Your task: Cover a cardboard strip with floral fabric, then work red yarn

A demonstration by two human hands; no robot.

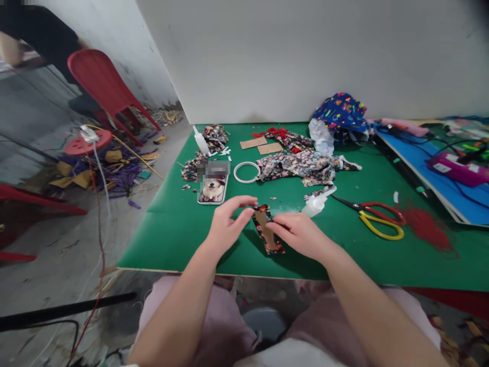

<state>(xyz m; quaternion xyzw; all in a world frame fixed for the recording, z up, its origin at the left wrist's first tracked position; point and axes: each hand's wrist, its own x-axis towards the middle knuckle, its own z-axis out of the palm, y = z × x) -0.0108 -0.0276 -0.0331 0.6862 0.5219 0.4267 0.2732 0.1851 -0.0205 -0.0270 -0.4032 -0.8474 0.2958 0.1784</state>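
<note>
A small cardboard strip [270,237], edged with dark floral fabric folded over its sides, is tilted near the front of the green table. My right hand [303,234] grips its right edge, thumb lying on the bare cardboard. At the upper left corner, the thumb and index finger of my left hand [227,224] come together on the fabric edge. Just beyond my right hand lies a white glue bottle [315,204] with a nozzle. Farther off are a white ring [246,173], a crumpled floral cloth [298,167] and a phone [213,189] showing a dog picture.
Scissors [376,216] with red and yellow handles lie right, beside tangled red thread [430,229]. Behind are two cardboard pieces [263,145], another glue bottle [200,141] and blue patterned cloth [340,117]. A blue board [431,168] carries cables. Someone sits beyond a red chair [103,81].
</note>
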